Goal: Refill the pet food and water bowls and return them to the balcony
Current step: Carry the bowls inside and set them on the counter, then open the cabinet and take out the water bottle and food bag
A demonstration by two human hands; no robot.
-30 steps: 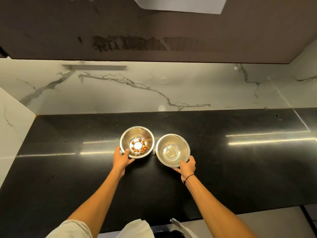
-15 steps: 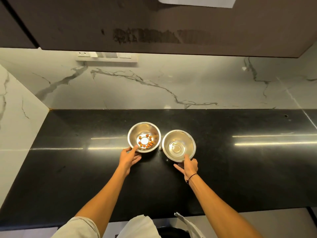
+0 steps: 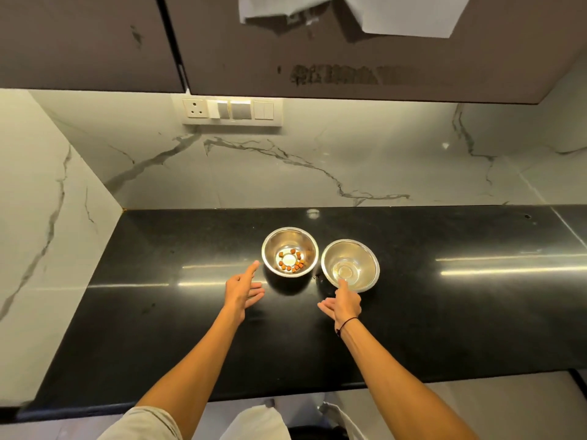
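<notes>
On the black counter [image 3: 158,312] stand two steel bowls side by side, close but apart. Left bowl [image 3: 289,251] holds a ring of brown kibble [image 3: 290,260] round its shiny base; right bowl [image 3: 350,265] sits slightly nearer the person and looks to hold a little clear water, though glare makes that hard to judge. Both stand upright, about mid-depth on the counter.

Left hand [image 3: 242,290] hovers just left of the kibble bowl, fingers straight and spread, gripping nothing; its forefinger points toward the bowl's rim with a small gap between. Right hand [image 3: 345,304] lies at the near edge of the other bowl, fingers relaxed and loose, holding nothing; one raised fingertip overlaps the rim, and whether it touches cannot be told. A thin dark band [image 3: 346,323] circles that wrist.

Behind the counter rises a white marble backsplash [image 3: 349,160] with grey veins, bearing a switch plate [image 3: 232,111] with a socket at its left end. Dark cabinets [image 3: 349,42] hang above, with pale cloth [image 3: 403,14] at the top edge
</notes>
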